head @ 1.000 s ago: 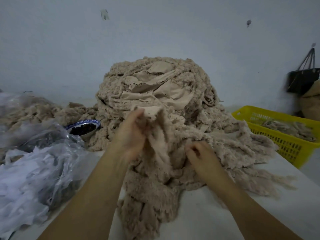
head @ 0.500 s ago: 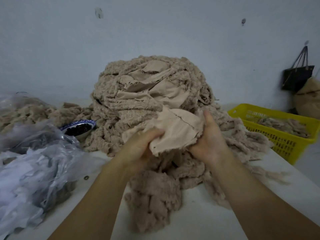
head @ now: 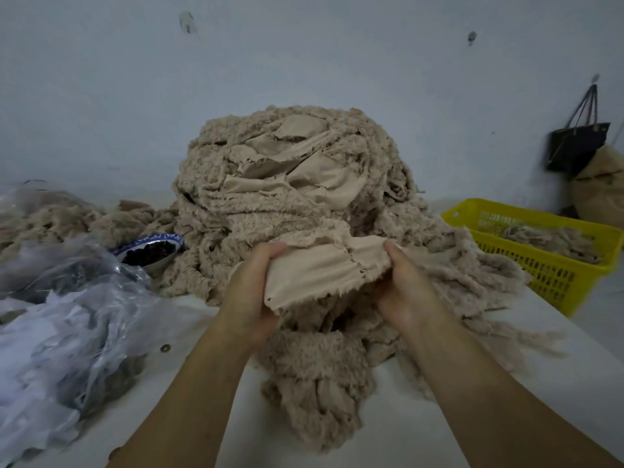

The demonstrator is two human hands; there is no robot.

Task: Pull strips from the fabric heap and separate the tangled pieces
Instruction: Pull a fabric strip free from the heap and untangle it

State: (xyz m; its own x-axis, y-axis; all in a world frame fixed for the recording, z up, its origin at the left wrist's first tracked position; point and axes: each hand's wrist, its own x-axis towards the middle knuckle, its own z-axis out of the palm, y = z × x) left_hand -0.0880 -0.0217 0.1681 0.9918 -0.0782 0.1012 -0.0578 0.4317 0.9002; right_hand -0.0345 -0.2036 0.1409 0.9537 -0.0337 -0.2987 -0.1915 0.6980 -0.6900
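Observation:
A tall heap of beige fleecy fabric rises on the white table against the wall. In front of it I hold a fabric strip with its smooth backing facing me, stretched sideways. My left hand grips its left end, fingers curled over the top edge. My right hand grips its right end. Below the strip a fluffy tangle hangs down onto the table toward me.
A yellow plastic basket with fabric scraps stands at the right. At the left lie clear plastic bags and a blue-rimmed bowl of dark pieces. A black bag hangs on the wall. The white table shows below.
Both hands took hold of one strip, lifted it off the tangle and drew apart, spreading it flat between them. The right hand moved up from the lower pile.

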